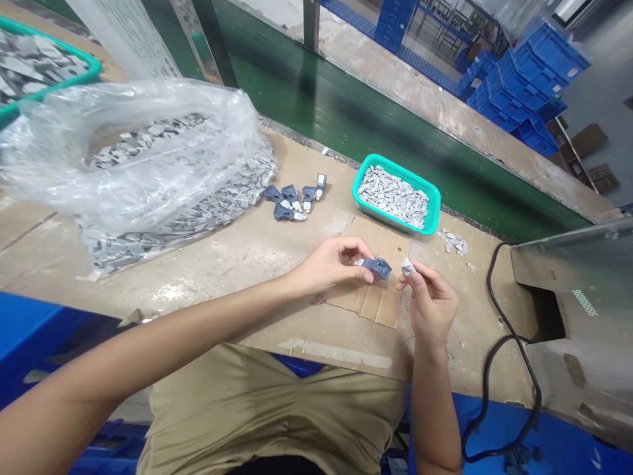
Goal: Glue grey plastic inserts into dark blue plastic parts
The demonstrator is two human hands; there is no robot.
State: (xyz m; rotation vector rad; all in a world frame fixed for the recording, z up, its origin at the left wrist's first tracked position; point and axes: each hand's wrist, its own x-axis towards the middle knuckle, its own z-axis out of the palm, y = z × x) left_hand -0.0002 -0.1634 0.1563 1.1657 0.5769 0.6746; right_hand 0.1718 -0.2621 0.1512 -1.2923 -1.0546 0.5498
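Between thumb and fingers, my left hand (341, 264) grips a dark grey plastic part (378, 268) with a light piece at its left end. Just to the right, my right hand (431, 297) pinches a small white piece (407, 266); a narrow gap separates it from the grey part. Both hands are above a flat cardboard sheet (370, 307). Several grey parts with white ends (291, 201) lie farther back on the table. Behind my hands stands a teal basket (432, 224) full of small white pieces, with a few loose white pieces (453, 242) to its right.
A large clear plastic bag (168, 165) of grey and white pieces covers the table's left side. Another teal basket (93, 69) is at the far left. A black cable (489, 277) curves beside a box-like object (583, 297) on the right. A green conveyor (336, 109) runs behind.
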